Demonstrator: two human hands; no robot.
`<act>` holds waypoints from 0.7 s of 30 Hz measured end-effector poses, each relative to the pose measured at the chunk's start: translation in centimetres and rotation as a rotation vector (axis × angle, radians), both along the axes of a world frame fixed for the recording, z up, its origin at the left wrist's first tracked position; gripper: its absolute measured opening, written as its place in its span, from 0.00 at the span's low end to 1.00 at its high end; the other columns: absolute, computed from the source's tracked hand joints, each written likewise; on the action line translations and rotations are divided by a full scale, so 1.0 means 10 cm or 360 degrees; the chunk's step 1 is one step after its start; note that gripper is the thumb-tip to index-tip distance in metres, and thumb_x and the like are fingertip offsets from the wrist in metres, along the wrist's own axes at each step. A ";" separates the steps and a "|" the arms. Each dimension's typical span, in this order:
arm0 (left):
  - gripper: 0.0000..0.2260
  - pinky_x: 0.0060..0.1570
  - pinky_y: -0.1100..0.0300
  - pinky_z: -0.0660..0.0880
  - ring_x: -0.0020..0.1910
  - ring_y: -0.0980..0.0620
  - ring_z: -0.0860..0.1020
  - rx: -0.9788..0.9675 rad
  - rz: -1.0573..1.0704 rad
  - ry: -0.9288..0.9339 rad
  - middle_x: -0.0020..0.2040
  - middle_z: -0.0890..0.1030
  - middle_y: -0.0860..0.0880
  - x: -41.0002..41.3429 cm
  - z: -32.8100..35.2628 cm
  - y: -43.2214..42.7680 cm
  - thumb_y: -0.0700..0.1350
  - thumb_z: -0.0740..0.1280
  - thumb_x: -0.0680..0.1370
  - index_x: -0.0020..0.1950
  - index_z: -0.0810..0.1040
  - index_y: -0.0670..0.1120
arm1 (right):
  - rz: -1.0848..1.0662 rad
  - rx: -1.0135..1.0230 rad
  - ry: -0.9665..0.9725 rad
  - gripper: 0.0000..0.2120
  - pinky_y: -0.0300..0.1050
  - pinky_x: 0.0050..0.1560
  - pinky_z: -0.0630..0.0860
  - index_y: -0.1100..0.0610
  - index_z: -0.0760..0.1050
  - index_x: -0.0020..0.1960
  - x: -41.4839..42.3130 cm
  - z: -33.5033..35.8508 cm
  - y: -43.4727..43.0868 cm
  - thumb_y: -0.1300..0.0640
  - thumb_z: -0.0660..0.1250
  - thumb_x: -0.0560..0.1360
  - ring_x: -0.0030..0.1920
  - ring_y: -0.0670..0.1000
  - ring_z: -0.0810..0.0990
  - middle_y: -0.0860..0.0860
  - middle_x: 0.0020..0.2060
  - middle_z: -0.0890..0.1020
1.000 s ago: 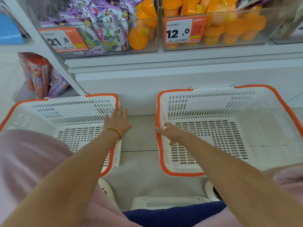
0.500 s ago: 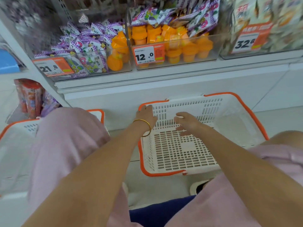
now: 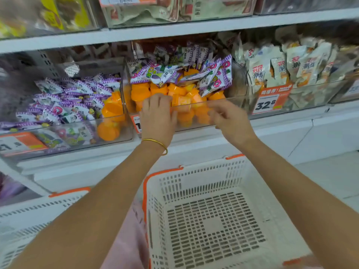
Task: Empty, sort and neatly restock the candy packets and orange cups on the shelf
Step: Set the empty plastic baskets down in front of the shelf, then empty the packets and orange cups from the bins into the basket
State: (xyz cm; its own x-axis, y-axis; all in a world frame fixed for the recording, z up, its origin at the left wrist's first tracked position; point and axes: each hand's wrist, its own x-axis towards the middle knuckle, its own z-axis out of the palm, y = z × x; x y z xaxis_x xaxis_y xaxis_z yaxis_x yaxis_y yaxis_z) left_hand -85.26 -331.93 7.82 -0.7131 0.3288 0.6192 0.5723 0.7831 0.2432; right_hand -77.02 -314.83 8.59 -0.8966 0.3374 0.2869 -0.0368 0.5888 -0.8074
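Note:
Orange cups point(image 3: 155, 90) fill the middle clear bin point(image 3: 241, 100) on the shelf, with purple candy packets point(image 3: 161, 72) heaped on top of them. My left hand point(image 3: 157, 117) is at this bin's front wall, its fingers curled over the rim. My right hand point(image 3: 229, 119) is at the same rim further right; it is blurred, and whether it grips is unclear. The left bin point(image 3: 126, 135) holds more purple packets point(image 3: 64, 105) and a few orange cups point(image 3: 110, 117).
A white basket with an orange rim point(image 3: 144, 191) stands empty on the floor below my hands. A second basket point(image 3: 38, 206) sits at lower left. Beige snack bags point(image 3: 281, 63) fill the bin to the right, behind a 32.8 price tag point(image 3: 270, 102).
Both hands rose from the right basket up to the front rim of the middle bin. The view tilted up toward the shelf.

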 end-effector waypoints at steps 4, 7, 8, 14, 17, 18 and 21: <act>0.15 0.49 0.48 0.70 0.56 0.40 0.74 -0.0150 -0.0061 0.0090 0.56 0.78 0.45 -0.30 -0.07 -0.04 0.53 0.59 0.72 0.49 0.79 0.46 | -0.0296 0.0949 0.0127 0.17 0.56 0.59 0.71 0.54 0.71 0.66 -0.65 0.46 0.14 0.57 0.63 0.78 0.63 0.59 0.71 0.55 0.64 0.73; 0.13 0.49 0.50 0.69 0.57 0.43 0.71 -0.0175 -0.0169 0.0149 0.56 0.78 0.47 -0.42 -0.15 -0.07 0.54 0.60 0.73 0.44 0.79 0.47 | -0.0412 0.1128 -0.0347 0.27 0.64 0.62 0.66 0.49 0.59 0.73 -1.02 0.59 0.22 0.46 0.63 0.78 0.70 0.68 0.58 0.57 0.75 0.54; 0.13 0.49 0.50 0.69 0.57 0.44 0.70 -0.0136 -0.0199 0.0136 0.57 0.78 0.47 -0.44 -0.15 -0.07 0.53 0.60 0.72 0.43 0.79 0.48 | -0.0398 0.1101 -0.0463 0.30 0.65 0.63 0.65 0.48 0.56 0.75 -1.11 0.60 0.24 0.42 0.62 0.77 0.71 0.69 0.56 0.58 0.76 0.49; 0.09 0.48 0.48 0.68 0.60 0.41 0.70 -0.0016 -0.0238 0.0027 0.61 0.76 0.48 -0.44 -0.09 -0.09 0.51 0.64 0.72 0.39 0.78 0.48 | -0.0360 0.0808 -0.0609 0.37 0.63 0.66 0.62 0.46 0.54 0.76 -1.31 0.35 0.37 0.40 0.67 0.73 0.72 0.71 0.54 0.58 0.77 0.43; 0.04 0.47 0.47 0.67 0.60 0.39 0.69 -0.0018 -0.0239 -0.0025 0.61 0.76 0.46 -0.45 -0.08 -0.11 0.47 0.69 0.70 0.39 0.78 0.47 | -0.0501 0.0686 -0.0476 0.37 0.61 0.66 0.63 0.46 0.57 0.75 -1.27 0.29 0.39 0.44 0.70 0.72 0.73 0.68 0.53 0.60 0.76 0.48; 0.04 0.48 0.47 0.67 0.60 0.38 0.70 -0.0016 -0.0245 -0.0045 0.61 0.76 0.46 -0.46 -0.07 -0.11 0.46 0.70 0.70 0.39 0.79 0.47 | -0.0526 0.0673 -0.0454 0.36 0.61 0.67 0.62 0.46 0.57 0.75 -1.27 0.28 0.40 0.43 0.70 0.72 0.73 0.67 0.54 0.61 0.76 0.51; 0.05 0.51 0.45 0.70 0.58 0.37 0.71 0.0005 -0.0303 -0.0073 0.60 0.76 0.43 -0.47 -0.05 -0.12 0.47 0.69 0.71 0.41 0.80 0.46 | -0.0551 0.0664 -0.0464 0.36 0.61 0.65 0.61 0.45 0.60 0.73 -1.32 0.27 0.43 0.37 0.69 0.70 0.71 0.65 0.59 0.59 0.72 0.64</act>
